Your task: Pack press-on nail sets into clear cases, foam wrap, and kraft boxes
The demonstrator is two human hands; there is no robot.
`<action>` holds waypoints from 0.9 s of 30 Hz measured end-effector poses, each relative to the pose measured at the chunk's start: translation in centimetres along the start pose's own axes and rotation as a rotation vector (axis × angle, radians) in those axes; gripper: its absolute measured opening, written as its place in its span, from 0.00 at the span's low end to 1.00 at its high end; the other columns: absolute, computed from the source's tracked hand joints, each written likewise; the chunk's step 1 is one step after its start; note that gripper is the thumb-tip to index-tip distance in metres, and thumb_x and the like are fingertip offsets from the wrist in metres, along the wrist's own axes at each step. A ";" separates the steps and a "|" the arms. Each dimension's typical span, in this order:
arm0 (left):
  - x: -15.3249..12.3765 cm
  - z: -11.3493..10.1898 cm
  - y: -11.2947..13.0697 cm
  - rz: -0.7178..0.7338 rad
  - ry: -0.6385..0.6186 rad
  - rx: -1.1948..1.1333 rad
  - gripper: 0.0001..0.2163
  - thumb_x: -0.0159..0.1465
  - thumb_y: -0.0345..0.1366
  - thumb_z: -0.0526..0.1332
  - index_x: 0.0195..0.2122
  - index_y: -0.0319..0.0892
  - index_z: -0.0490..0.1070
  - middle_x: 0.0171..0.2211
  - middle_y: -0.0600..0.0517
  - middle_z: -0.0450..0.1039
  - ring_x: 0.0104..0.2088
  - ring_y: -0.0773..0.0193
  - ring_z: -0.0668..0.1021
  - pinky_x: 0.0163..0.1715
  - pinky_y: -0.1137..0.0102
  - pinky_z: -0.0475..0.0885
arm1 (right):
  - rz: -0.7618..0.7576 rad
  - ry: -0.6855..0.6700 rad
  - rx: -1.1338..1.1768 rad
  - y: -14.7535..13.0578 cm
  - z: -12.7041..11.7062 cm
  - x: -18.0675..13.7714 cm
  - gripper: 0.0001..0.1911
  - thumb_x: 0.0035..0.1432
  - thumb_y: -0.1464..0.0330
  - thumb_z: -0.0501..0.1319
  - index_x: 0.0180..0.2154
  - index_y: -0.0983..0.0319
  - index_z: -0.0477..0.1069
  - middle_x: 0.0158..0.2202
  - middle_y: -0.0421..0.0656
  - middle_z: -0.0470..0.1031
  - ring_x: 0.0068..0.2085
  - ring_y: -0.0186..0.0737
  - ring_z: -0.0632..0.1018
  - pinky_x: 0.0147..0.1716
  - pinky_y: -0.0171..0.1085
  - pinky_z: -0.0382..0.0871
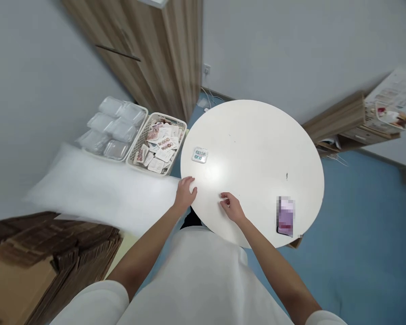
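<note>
My left hand [185, 194] is at the near left edge of the round white table [253, 135], thumb and fingers apart and nothing visible in them. To its right, over the table top, my right hand [232, 208] has its fingers bent, with a gap between thumb and fingertips; I see no object in it. A small clear case [200, 155] with teal pieces inside lies flat beyond my left hand, touched by neither hand. Off to the right of my right hand lies a phone-like purple object [285, 216], blurred by pixel blocks.
Left of the table, a white basket [132, 168] holds printed cards [164, 144]. Beside it, another basket holds clear plastic packages [111, 119]. White wrapping sheet [104, 189] lies in front of them. Flattened cardboard [30, 271] is stacked lower left; a wooden cabinet [149, 54] stands behind.
</note>
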State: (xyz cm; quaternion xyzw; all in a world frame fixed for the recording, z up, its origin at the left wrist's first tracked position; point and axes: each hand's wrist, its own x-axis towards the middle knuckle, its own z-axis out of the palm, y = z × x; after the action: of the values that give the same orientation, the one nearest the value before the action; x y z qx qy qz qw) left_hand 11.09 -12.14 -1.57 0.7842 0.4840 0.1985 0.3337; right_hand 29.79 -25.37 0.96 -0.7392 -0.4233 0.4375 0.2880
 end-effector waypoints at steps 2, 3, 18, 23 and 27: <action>-3.5 0.2 0.1 -0.046 -0.038 0.024 0.13 0.57 0.34 0.53 0.43 0.41 0.65 0.44 0.45 0.66 0.47 0.56 0.67 0.48 0.59 0.62 | -0.039 -0.085 0.011 0.5 0.0 -0.3 0.14 0.52 0.66 0.52 0.42 0.57 0.65 0.40 0.41 0.70 0.34 0.36 0.71 0.37 0.42 0.67; -5.3 0.2 0.1 -0.085 -0.058 0.040 0.12 0.58 0.34 0.52 0.42 0.41 0.66 0.43 0.46 0.66 0.46 0.56 0.67 0.47 0.60 0.64 | -0.060 -0.124 0.009 0.7 0.2 -0.3 0.13 0.52 0.66 0.52 0.41 0.57 0.66 0.39 0.41 0.70 0.34 0.37 0.71 0.37 0.42 0.67; -17.4 -5.7 -3.9 -0.651 0.059 0.377 0.22 0.57 0.40 0.54 0.53 0.40 0.60 0.58 0.44 0.53 0.58 0.52 0.56 0.54 0.58 0.55 | -0.494 -0.446 -0.382 -5.2 11.4 2.8 0.25 0.51 0.66 0.56 0.52 0.62 0.59 0.56 0.48 0.58 0.56 0.46 0.61 0.53 0.43 0.57; -16.6 -7.5 -5.9 -0.549 -0.048 0.369 0.25 0.59 0.43 0.51 0.57 0.41 0.53 0.61 0.46 0.44 0.61 0.53 0.47 0.56 0.58 0.47 | -0.495 -0.451 -0.480 -7.6 17.7 4.6 0.35 0.50 0.64 0.57 0.58 0.65 0.48 0.61 0.49 0.45 0.61 0.45 0.50 0.56 0.43 0.51; -15.8 -8.4 -8.0 -0.468 -0.148 0.340 0.29 0.57 0.43 0.53 0.59 0.42 0.48 0.62 0.45 0.42 0.61 0.51 0.43 0.56 0.55 0.42 | -0.411 -0.288 -0.541 -8.6 21.8 5.5 0.40 0.51 0.60 0.56 0.59 0.67 0.41 0.63 0.52 0.38 0.62 0.50 0.43 0.56 0.47 0.48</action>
State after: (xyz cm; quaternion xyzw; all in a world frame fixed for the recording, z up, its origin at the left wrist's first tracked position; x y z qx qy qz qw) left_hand -6.43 -21.01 -1.21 0.7084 0.6523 -0.0254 0.2684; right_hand 8.61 -15.22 -4.31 -0.6188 -0.6996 0.3425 0.1015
